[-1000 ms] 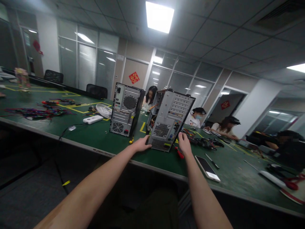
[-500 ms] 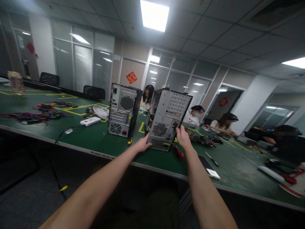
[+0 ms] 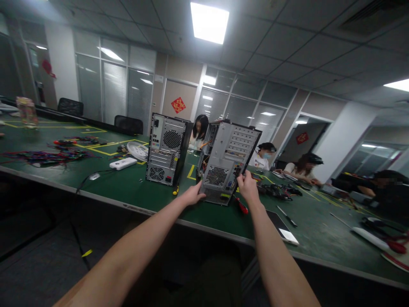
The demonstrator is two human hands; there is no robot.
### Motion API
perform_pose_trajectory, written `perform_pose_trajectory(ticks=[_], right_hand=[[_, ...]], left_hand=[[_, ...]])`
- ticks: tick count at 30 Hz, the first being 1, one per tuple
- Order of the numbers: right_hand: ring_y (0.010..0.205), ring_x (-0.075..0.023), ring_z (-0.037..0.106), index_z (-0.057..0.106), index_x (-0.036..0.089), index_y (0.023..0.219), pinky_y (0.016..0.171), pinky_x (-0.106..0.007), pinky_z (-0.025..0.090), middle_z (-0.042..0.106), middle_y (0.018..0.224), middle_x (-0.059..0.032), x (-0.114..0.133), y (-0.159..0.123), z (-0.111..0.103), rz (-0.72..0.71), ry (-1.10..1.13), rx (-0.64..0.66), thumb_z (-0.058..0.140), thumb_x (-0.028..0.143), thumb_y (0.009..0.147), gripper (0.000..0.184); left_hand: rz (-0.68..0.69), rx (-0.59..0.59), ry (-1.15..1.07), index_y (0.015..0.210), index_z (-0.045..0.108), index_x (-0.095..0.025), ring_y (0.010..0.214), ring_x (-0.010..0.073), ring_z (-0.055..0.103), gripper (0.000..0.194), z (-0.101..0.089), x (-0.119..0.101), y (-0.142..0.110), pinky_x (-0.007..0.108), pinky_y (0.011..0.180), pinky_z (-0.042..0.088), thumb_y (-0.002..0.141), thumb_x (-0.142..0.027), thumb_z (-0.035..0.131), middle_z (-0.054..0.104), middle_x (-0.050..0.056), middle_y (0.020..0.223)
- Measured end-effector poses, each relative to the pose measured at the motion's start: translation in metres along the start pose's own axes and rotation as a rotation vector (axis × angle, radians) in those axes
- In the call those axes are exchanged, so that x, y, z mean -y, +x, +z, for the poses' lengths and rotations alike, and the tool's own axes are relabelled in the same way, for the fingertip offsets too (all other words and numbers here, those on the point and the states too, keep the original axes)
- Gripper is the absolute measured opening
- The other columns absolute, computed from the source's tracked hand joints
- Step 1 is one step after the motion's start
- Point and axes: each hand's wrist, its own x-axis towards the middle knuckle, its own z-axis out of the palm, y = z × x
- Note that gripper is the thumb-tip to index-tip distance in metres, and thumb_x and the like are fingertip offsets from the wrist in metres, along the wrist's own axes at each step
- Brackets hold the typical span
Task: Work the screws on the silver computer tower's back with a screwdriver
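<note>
Between my hands an opened computer case (image 3: 220,149) stands on the green table, its rear panel toward me. My left hand (image 3: 192,195) grips its lower left edge, thumb across the rear panel and the other fingers hidden. My right hand (image 3: 247,186) holds the right edge low down, fingers curled against it. Just left stands a second computer case (image 3: 165,151), also showing its rear. A red-handled screwdriver (image 3: 242,206) lies beside the right hand, and a yellow-and-black tool handle (image 3: 175,191) pokes out between the two cases.
Left on the table (image 3: 118,187) are a white power strip (image 3: 123,163), a white round fan-like part (image 3: 137,150) and tangled wires (image 3: 47,157). To the right lie black cables (image 3: 279,191), a tablet-like device (image 3: 283,228) and a screwdriver (image 3: 286,215). Several people sit across and along the table.
The whole view has shifted slightly to the right and down. Both hands keep their hold on the case, which shows no clear movement on the table.
</note>
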Motion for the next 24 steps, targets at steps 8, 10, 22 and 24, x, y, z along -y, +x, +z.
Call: perform_pose_trajectory(ticks=[8,10,22,24], right_hand=[[0.074,-0.0278,0.069,0.061,0.011,0.124,0.066,-0.031,0.043,0.076,0.083,-0.0145,-0.013,0.000,-0.015,0.030,-0.058,-0.008,0.044,0.035,0.095,0.041],[0.073,-0.0279,0.068,0.061,0.011,0.124,0.067,-0.031,0.044,0.075,0.082,-0.0139,-0.018,0.001,-0.020,0.035,-0.073,-0.009,0.044,0.036,0.095,0.042],[0.070,-0.0287,0.065,0.064,0.013,0.118,0.067,-0.033,0.044,0.072,0.077,-0.0119,-0.042,0.003,-0.038,0.135,-0.121,-0.077,0.049,0.041,0.094,0.039],[0.073,-0.0286,0.066,0.063,0.014,0.118,0.070,-0.034,0.045,0.072,0.081,-0.0126,-0.040,0.000,-0.039,0.154,-0.113,-0.127,0.051,0.043,0.094,0.040]], left_hand=[[0.020,0.035,-0.018,0.161,0.031,-0.023,0.128,0.0331,0.064,0.084,0.019,-0.006,0.014,0.040,0.107,0.049,0.087,-0.029,0.069,0.069,0.015,0.137],[0.026,0.038,-0.011,0.162,0.029,-0.022,0.127,0.0338,0.065,0.085,0.025,-0.009,0.019,0.041,0.107,0.049,0.087,-0.029,0.069,0.068,0.017,0.138],[0.020,0.094,0.062,0.166,0.013,-0.017,0.128,0.0329,0.064,0.096,0.047,-0.039,0.033,0.040,0.105,0.049,0.089,-0.030,0.067,0.063,0.023,0.142],[-0.042,0.104,0.124,0.164,0.024,-0.014,0.122,0.0338,0.067,0.093,0.041,-0.042,0.027,0.039,0.099,0.051,0.085,-0.031,0.071,0.066,0.024,0.137]])
